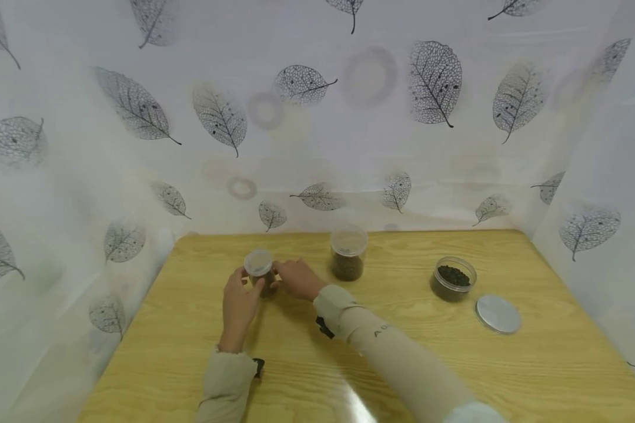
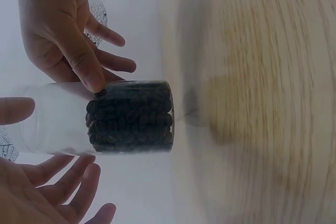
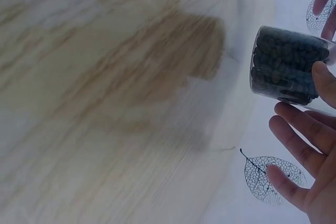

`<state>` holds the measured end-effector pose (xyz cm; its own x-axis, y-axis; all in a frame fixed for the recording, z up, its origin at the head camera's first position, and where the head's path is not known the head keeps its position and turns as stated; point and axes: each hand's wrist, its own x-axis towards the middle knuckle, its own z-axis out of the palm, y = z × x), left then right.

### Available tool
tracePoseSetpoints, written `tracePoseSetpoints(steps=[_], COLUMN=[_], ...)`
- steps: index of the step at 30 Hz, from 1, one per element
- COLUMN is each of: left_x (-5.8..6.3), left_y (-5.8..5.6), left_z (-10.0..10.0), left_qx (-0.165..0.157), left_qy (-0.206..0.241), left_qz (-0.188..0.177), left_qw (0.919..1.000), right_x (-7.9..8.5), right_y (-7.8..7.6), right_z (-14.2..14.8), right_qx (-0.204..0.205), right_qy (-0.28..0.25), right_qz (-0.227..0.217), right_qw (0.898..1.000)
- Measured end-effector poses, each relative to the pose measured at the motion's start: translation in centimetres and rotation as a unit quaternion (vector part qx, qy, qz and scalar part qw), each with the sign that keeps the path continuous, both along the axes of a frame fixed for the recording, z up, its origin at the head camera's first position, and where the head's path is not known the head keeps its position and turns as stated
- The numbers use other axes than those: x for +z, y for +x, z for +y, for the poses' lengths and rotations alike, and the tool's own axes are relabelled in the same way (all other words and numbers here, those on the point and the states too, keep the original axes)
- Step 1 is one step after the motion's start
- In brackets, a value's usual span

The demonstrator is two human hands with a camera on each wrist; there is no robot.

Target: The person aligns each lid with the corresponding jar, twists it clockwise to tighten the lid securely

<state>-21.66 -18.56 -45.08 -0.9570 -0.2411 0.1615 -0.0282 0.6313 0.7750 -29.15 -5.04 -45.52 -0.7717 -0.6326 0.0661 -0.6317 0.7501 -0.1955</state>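
A clear jar (image 1: 267, 286) of dark beans stands upright between both hands at the left of the table, under a pale, translucent top. From its left side my left hand (image 1: 239, 305) holds it, thumb in front and fingers round the side. My right hand (image 1: 298, 279) grips it from the right; in the right wrist view its thumb (image 3: 323, 80) presses the jar wall. The left wrist view shows the beans (image 2: 131, 116) filling the lower part, with the left thumb (image 2: 16, 111) across the upper part.
Behind and right stands a taller clear jar (image 1: 348, 264) with brown contents. Farther right on the wood-grain table (image 1: 307, 376) is an open tub (image 1: 452, 288) of dark bits, beside a round silver lid (image 1: 498, 314). Leaf-printed sheeting (image 1: 370, 147) surrounds the table's back and sides.
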Motion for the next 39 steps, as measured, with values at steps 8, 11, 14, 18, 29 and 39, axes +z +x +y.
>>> tracePoseSetpoints(steps=[8, 11, 14, 18, 29, 39], left_x=[-0.3, -0.6, -0.8, -0.9, -1.3, -1.3], left_y=[0.1, 0.1, 0.1, 0.1, 0.2, 0.7], left_z=[-0.5, -0.7, -0.9, -1.0, -1.4, -1.3], left_qx=[0.018, 0.020, 0.022, 0.025, 0.021, 0.026], left_qy=[-0.002, -0.002, -0.001, 0.007, 0.019, 0.017], left_qz=[-0.008, -0.011, -0.014, -0.023, -0.033, -0.029], left_qw=[0.9998, 0.9997, 0.9997, 0.9994, 0.9990, 0.9991], right_x=[-0.4, -0.5, -0.6, -0.7, -0.9, -2.0], right_y=[-0.1, 0.0, 0.0, 0.1, 0.1, -0.1], right_z=[-0.7, -0.9, -1.0, -1.2, -1.5, -0.6], right_qx=[0.012, 0.014, 0.013, 0.014, 0.017, 0.015], right_qy=[0.014, 0.016, 0.016, 0.017, 0.015, -0.024], right_qz=[0.014, 0.014, 0.013, 0.008, -0.005, -0.037], right_qw=[1.000, 1.000, 1.000, 1.000, 1.000, 0.999])
